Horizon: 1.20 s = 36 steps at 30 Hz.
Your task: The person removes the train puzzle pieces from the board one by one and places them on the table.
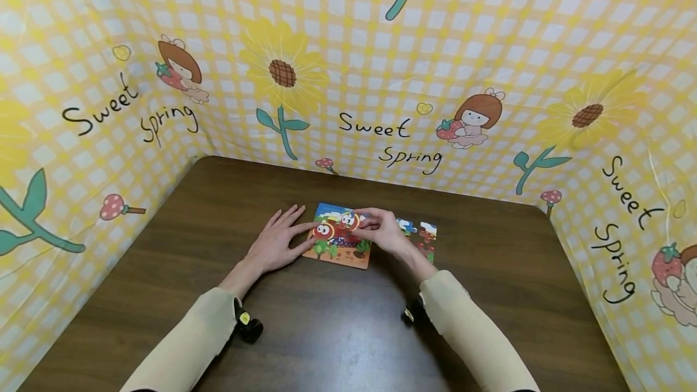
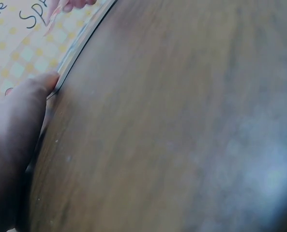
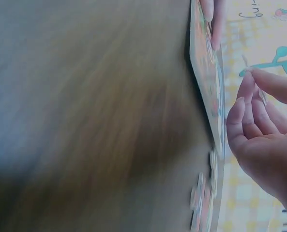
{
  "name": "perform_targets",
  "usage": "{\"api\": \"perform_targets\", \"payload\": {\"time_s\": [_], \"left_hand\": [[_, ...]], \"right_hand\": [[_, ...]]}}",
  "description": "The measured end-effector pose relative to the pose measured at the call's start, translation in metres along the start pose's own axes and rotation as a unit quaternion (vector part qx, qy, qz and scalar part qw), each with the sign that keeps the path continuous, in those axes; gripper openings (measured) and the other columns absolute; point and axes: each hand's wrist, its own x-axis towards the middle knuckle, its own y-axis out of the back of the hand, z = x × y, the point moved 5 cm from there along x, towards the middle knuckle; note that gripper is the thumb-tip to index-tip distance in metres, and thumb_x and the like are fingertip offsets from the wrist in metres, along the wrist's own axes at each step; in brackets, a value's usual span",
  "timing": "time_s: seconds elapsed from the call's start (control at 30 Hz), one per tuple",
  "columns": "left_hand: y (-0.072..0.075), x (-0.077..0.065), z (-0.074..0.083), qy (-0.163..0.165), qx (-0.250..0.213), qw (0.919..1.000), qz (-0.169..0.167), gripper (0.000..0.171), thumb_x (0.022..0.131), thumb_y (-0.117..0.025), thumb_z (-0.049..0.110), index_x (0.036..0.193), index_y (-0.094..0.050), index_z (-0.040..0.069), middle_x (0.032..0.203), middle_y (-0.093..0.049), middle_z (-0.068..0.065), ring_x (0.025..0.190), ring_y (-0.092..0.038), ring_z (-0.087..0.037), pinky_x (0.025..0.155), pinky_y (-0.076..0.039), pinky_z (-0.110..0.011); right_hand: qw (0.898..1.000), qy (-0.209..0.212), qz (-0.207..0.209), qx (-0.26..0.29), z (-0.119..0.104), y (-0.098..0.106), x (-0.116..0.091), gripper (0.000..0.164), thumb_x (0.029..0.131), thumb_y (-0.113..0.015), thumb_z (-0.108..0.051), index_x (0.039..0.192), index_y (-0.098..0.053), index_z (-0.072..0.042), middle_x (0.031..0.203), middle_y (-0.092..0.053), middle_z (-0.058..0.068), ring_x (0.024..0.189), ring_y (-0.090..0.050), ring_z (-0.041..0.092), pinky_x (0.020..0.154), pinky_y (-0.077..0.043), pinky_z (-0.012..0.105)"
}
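Note:
A colourful jigsaw puzzle board (image 1: 342,260) with red cartoon faces lies on the brown table. My left hand (image 1: 278,245) rests at its left side, fingers spread, with thumb and forefinger reaching onto the edge. In the left wrist view the thumb (image 2: 41,84) presses the board's rim. Over the upper right of the board, my right hand (image 1: 385,233) pinches a puzzle piece (image 1: 350,221) with a round face on it. The right wrist view shows thumb and forefinger meeting above the board, and a thin edge of the piece (image 3: 263,97) between the fingers.
Several loose puzzle pieces (image 1: 428,232) lie on the table right of the board, partly behind the right hand and wrist. A yellow checked cloth (image 1: 370,83) with flowers and lettering hangs around the table's back and sides. Both wrists carry small black cameras.

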Motion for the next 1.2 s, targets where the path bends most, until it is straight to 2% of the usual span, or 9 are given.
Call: {"api": "perform_targets", "payload": {"time_s": [0.13,0.23,0.33,0.43,0.53,0.83,1.2], "left_hand": [[-0.001,0.000,0.000,0.002,-0.003,1.0000,0.005,0.051,0.110,-0.062,0.052,0.153,-0.068,0.026,0.178,-0.039,-0.016,0.170,-0.029,-0.038,0.138,-0.018,-0.066],[-0.001,0.000,-0.001,0.002,-0.007,1.0000,0.006,0.050,0.111,-0.061,0.050,0.152,-0.068,0.024,0.178,-0.038,-0.016,0.170,-0.029,-0.038,0.138,-0.018,-0.066],[-0.002,-0.001,-0.002,0.002,-0.012,0.9999,0.006,0.048,0.112,-0.060,0.048,0.151,-0.068,0.021,0.179,-0.038,-0.016,0.170,-0.029,-0.038,0.139,-0.016,-0.065],[-0.001,-0.001,-0.003,0.000,-0.018,0.9998,0.008,0.047,0.112,-0.060,0.044,0.150,-0.069,0.018,0.179,-0.038,-0.016,0.170,-0.028,-0.038,0.139,-0.015,-0.065],[-0.001,-0.001,-0.003,-0.005,-0.021,0.9997,0.007,0.045,0.113,-0.059,0.041,0.149,-0.068,0.015,0.179,-0.037,-0.016,0.170,-0.027,-0.039,0.139,-0.014,-0.065],[-0.002,0.000,-0.002,-0.011,-0.018,0.9998,0.002,0.044,0.112,-0.060,0.037,0.147,-0.068,0.013,0.179,-0.038,-0.018,0.170,-0.027,-0.040,0.139,-0.014,-0.065],[-0.002,0.000,-0.003,-0.014,-0.009,0.9999,0.005,0.043,0.112,-0.060,0.039,0.147,-0.069,0.014,0.178,-0.038,-0.017,0.170,-0.029,-0.039,0.139,-0.016,-0.065]], "right_hand": [[1.000,-0.003,-0.004,-0.004,0.004,0.014,-0.013,0.048,0.101,-0.078,-0.003,0.147,-0.068,0.000,0.097,-0.077,0.013,0.080,-0.071,0.027,0.061,-0.046,0.028],[1.000,-0.010,-0.005,-0.017,0.007,0.025,-0.022,0.048,0.101,-0.078,-0.002,0.147,-0.068,0.000,0.099,-0.078,0.022,0.081,-0.073,0.035,0.059,-0.048,0.029],[0.999,-0.016,-0.007,-0.033,0.010,0.034,-0.028,0.048,0.100,-0.078,-0.001,0.147,-0.068,0.001,0.100,-0.079,0.024,0.081,-0.076,0.031,0.061,-0.053,0.030],[0.999,-0.019,-0.009,-0.050,0.013,0.042,-0.032,0.047,0.100,-0.078,-0.001,0.146,-0.068,0.002,0.099,-0.078,0.022,0.080,-0.075,0.022,0.066,-0.057,0.029],[0.997,-0.021,-0.010,-0.068,0.015,0.046,-0.034,0.046,0.099,-0.078,0.000,0.145,-0.069,0.002,0.097,-0.077,0.018,0.078,-0.071,0.017,0.066,-0.058,0.028],[0.991,-0.025,-0.009,-0.128,0.020,0.049,-0.038,0.045,0.099,-0.079,0.000,0.143,-0.070,0.002,0.094,-0.076,0.015,0.067,-0.066,0.017,0.059,-0.058,0.030],[0.990,-0.037,-0.009,-0.134,0.021,0.049,-0.038,0.045,0.098,-0.080,0.000,0.142,-0.071,0.001,0.095,-0.076,0.015,0.068,-0.066,0.018,0.061,-0.059,0.030]]}}
